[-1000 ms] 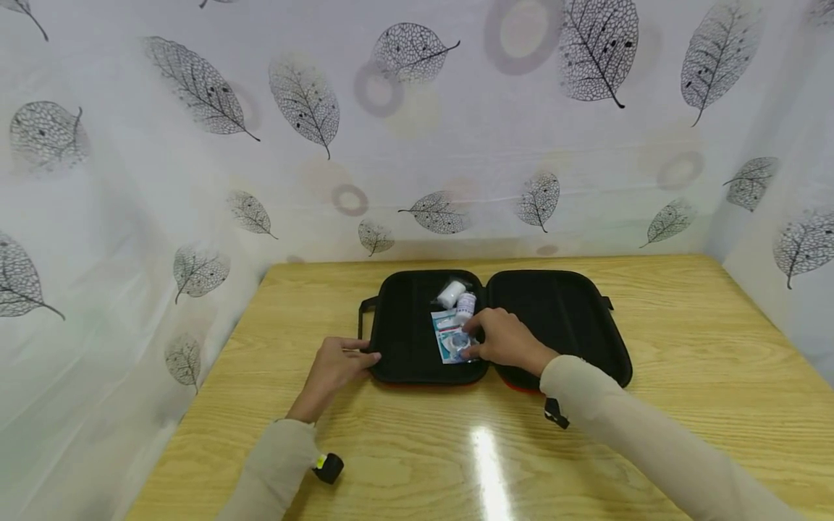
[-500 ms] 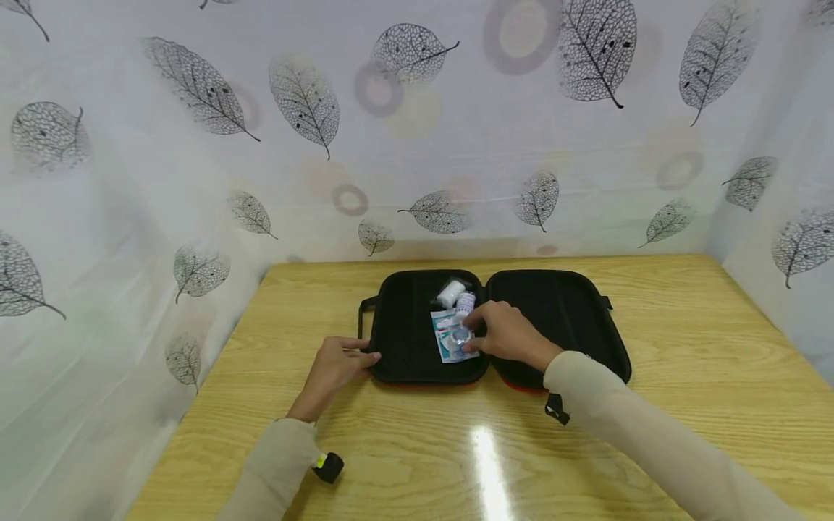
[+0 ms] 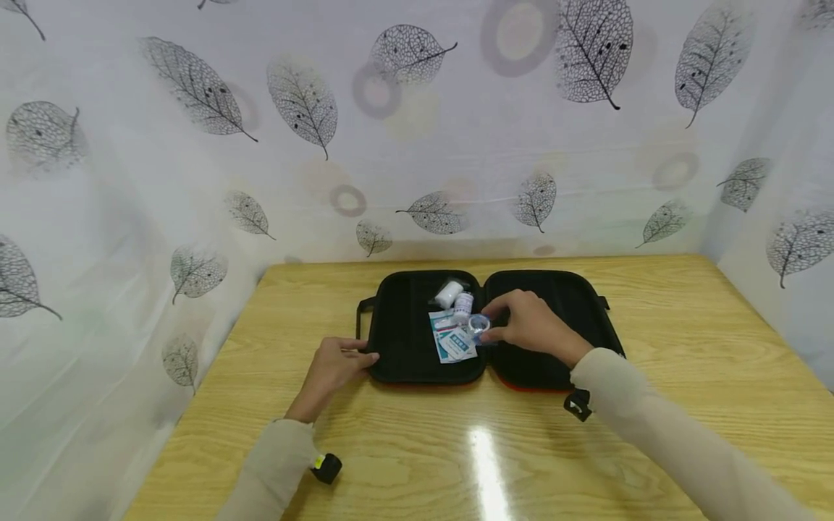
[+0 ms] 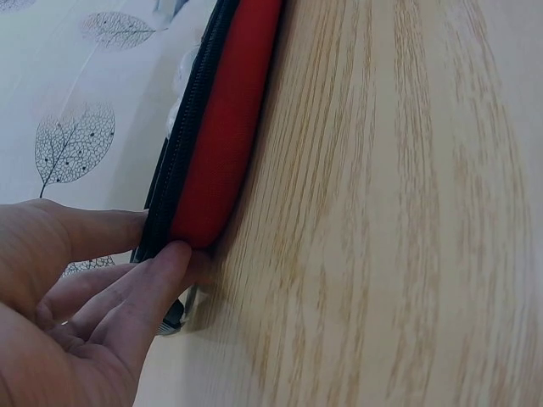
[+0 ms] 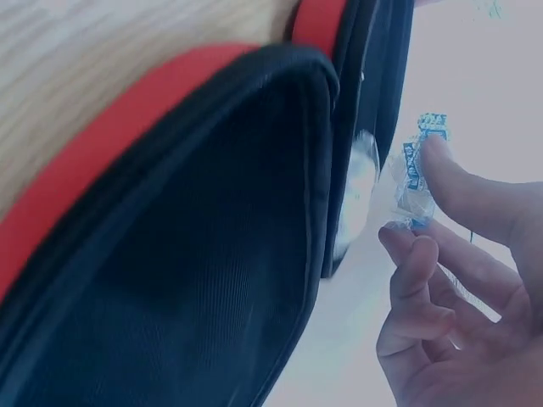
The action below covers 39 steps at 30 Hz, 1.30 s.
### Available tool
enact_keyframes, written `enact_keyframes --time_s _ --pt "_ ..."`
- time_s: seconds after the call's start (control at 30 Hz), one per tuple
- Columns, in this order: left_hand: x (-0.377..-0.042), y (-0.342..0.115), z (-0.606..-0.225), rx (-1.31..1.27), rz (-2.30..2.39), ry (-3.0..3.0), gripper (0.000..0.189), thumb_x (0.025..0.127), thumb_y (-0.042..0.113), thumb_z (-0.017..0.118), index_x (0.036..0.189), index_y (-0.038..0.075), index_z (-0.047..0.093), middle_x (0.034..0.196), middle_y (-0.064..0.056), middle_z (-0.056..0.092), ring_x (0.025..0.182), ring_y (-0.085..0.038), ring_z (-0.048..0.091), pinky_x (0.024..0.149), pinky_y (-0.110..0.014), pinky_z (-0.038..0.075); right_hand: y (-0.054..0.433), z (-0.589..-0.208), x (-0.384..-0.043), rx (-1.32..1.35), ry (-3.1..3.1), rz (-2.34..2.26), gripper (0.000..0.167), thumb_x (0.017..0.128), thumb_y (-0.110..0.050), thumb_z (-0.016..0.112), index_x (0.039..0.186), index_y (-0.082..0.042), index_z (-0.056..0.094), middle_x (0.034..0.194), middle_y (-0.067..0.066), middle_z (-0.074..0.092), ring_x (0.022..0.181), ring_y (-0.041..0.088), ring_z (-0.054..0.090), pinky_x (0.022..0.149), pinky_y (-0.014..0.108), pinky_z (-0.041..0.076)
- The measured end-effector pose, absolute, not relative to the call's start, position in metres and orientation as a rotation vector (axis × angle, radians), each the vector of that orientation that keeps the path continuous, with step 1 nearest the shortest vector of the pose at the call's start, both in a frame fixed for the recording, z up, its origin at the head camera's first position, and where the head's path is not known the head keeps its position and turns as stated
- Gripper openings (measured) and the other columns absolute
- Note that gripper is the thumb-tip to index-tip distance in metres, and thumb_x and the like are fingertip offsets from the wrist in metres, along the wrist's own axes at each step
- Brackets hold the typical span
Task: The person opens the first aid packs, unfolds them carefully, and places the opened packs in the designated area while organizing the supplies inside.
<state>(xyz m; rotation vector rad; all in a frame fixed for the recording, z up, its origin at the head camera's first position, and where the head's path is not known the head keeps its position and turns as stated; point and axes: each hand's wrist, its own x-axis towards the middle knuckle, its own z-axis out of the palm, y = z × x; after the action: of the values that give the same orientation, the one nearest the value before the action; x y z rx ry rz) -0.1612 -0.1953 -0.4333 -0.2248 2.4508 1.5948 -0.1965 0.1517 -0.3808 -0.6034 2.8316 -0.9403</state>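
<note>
A black zip case [image 3: 397, 333] with a red outside lies open on the table, its two halves side by side. My left hand [image 3: 331, 370] grips the left half's near-left corner; in the left wrist view its thumb and fingers [image 4: 174, 263] pinch the zipped edge. My right hand [image 3: 537, 325] pinches a small clear-wrapped roll [image 3: 478, 325] over the hinge side. Blue print shows on its wrapper [image 5: 414, 165] in the right wrist view. Beneath and left of it lie teal-and-white packets [image 3: 449, 345], a small white bottle [image 3: 463, 307] and a wrapped white roll [image 3: 448, 294].
The case's right half [image 3: 554, 304] stands open under my right forearm. A carry handle [image 3: 362, 311] sticks out at the left side. The wooden table [image 3: 404, 456] ends at a leaf-patterned curtain [image 3: 430, 145] behind and on both sides.
My right hand has lifted the clear-wrapped roll off the packets and moved it right, uncovering a white packet with teal print. The left hand has stayed at the case's corner.
</note>
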Motion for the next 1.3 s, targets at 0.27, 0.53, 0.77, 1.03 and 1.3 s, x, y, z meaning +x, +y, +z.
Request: enact_keyframes --time_s 0.27,0.53,0.77,1.03,1.3 --pt "-0.162 -0.196 -0.434 -0.227 1.580 2.475 0.041 0.092 0.012 0.076 0.129 -0.004 0.066 0.116 -0.021 0.071 0.097 -0.027 0.073 0.079 -0.037 0.061 0.189 -0.375 -0.201 -0.517 2.899 -0.914 0.040 0.082 -0.027 0.087 0.111 -0.001 0.076 0.100 0.008 0.075 0.093 0.027 0.068 0.081 0.049 0.055" --pt "-0.163 -0.195 -0.434 -0.224 1.578 2.481 0.041 0.092 0.010 0.076 0.128 -0.004 0.066 0.116 -0.023 0.070 0.097 -0.029 0.073 0.079 -0.038 0.061 0.227 -0.380 -0.210 -0.414 2.938 -0.879 0.044 0.083 -0.025 0.086 0.112 0.005 0.074 0.100 0.015 0.074 0.087 0.027 0.065 0.078 0.049 0.054" --pt "-0.162 -0.194 -0.432 -0.243 1.578 2.471 0.041 0.092 0.010 0.076 0.129 -0.004 0.066 0.116 -0.023 0.070 0.098 -0.029 0.072 0.079 -0.037 0.061 0.254 -0.386 -0.221 -0.355 2.969 -0.825 0.046 0.084 -0.024 0.085 0.112 0.011 0.071 0.103 0.022 0.072 0.090 0.034 0.066 0.080 0.054 0.053" --pt "-0.162 -0.194 -0.433 -0.231 1.579 2.465 0.043 0.092 0.011 0.076 0.130 -0.004 0.065 0.118 -0.024 0.070 0.097 -0.029 0.073 0.081 -0.038 0.060 0.274 -0.388 -0.229 -0.278 2.980 -0.782 0.043 0.088 -0.021 0.081 0.113 0.012 0.069 0.109 0.029 0.070 0.093 0.041 0.065 0.081 0.058 0.052" --pt "-0.162 -0.195 -0.432 -0.218 1.559 2.481 0.044 0.092 0.012 0.076 0.131 -0.004 0.064 0.119 -0.023 0.070 0.098 -0.029 0.073 0.084 -0.040 0.060 0.284 -0.392 -0.235 -0.217 2.999 -0.758 0.041 0.090 -0.018 0.077 0.115 0.012 0.068 0.112 0.030 0.068 0.093 0.041 0.064 0.079 0.058 0.051"
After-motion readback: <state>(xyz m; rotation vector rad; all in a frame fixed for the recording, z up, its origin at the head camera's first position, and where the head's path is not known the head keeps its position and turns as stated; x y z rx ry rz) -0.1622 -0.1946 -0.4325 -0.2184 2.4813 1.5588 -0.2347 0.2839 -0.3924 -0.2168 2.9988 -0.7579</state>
